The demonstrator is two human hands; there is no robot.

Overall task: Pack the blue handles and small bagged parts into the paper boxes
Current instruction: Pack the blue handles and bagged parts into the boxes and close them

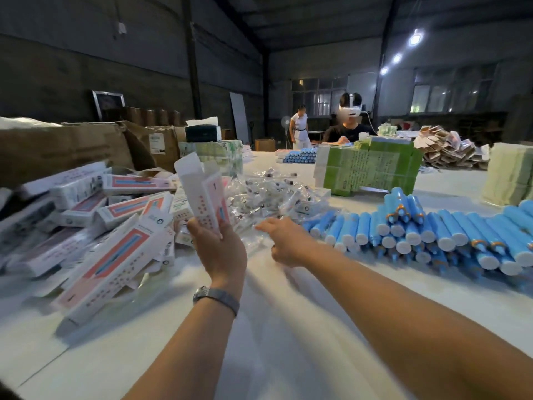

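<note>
Up front, left hand [220, 249] grips paper box [202, 194]; right hand [284, 241] spread.

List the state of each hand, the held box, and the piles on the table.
left hand: holds the paper box upright
paper box: top flap open
right hand: empty, reaching toward the bagged parts
bagged parts: loose heap
blue handles: stacked lying down
boxes at left: jumbled pile

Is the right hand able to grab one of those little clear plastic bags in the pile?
Probably yes. The right hand is stretched out, fingers open, at the near edge of the pile of small clear plastic bags, with nothing between them.
</note>
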